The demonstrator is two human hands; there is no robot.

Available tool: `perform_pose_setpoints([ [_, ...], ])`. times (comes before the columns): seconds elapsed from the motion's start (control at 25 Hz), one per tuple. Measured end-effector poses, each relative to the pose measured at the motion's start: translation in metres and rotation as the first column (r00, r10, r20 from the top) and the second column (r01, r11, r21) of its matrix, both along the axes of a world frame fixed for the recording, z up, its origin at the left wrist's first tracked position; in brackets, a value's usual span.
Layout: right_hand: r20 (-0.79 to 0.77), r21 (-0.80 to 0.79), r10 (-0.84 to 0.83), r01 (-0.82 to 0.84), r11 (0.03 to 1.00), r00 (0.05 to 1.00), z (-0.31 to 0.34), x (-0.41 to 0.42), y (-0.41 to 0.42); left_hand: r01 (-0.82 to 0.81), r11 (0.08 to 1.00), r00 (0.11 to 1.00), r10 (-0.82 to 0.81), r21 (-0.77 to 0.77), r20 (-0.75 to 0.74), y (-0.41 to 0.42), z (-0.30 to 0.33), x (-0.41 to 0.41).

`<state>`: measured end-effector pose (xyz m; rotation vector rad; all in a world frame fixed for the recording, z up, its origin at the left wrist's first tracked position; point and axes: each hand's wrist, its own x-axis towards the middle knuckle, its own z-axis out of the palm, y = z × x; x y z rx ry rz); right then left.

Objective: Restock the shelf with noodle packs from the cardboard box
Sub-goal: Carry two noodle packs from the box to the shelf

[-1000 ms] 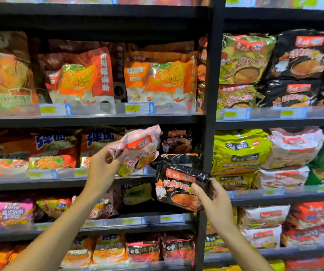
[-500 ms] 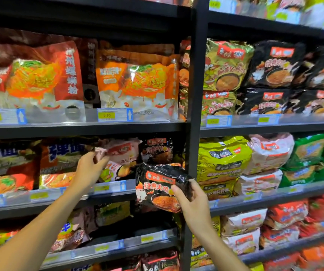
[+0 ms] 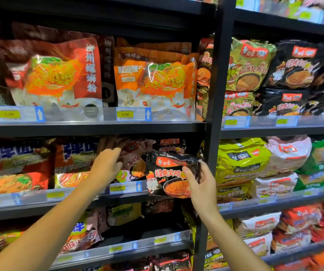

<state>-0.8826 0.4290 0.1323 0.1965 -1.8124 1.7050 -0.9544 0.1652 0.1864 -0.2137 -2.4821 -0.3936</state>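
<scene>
Since the earlier frames, the pink noodle pack (image 3: 131,159) has gone from held out in front of the shelving to lying inside the middle shelf (image 3: 90,200), and the black noodle pack (image 3: 170,173) has risen from below the shelf lip to level with it.

Head view, places taken from the black upright post (image 3: 212,122). Left of the post, the left hand (image 3: 106,167) lies against the pink pack's left edge with its fingers extended onto the wrapper; whether they grip or only press cannot be told. The pink pack is a crinkled glossy pillow bag, standing tilted behind the clear price strip (image 3: 126,187). Just left of the post, the right hand (image 3: 200,184) pinches the black pack at its right edge, thumb across the front, fingers behind. This pack is shiny black film with a red label band and a printed bowl of noodles; its crimped top seam is bent. It hangs in front of the shelf lip, its right edge close to the post. Behind it a dark gap stands between the pink pack and the post, holding another black pack (image 3: 172,144) further back.
</scene>
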Motion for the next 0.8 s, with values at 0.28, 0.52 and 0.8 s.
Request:
perform_pose_setpoints([
  [0.28, -0.12, -0.032, -0.037, 0.034, 0.999, 0.992, 0.029, -0.02, -0.007, 0.562, 0.753, 0.814, -0.577, 0.341, -0.068, 0.014, -0.007, 0.022],
  [0.52, -0.08, 0.082, -0.072, 0.078, 0.994, 0.994, 0.038, -0.047, -0.01, 0.413, 0.797, 0.836, -0.523, 0.44, 0.163, 0.047, -0.005, 0.007],
  [0.8, -0.069, 0.241, -0.149, 0.162, 0.957, 0.986, 0.024, -0.046, -0.012, 0.234, 0.903, 0.934, -0.312, 0.361, 0.174, 0.058, -0.014, -0.007],
])
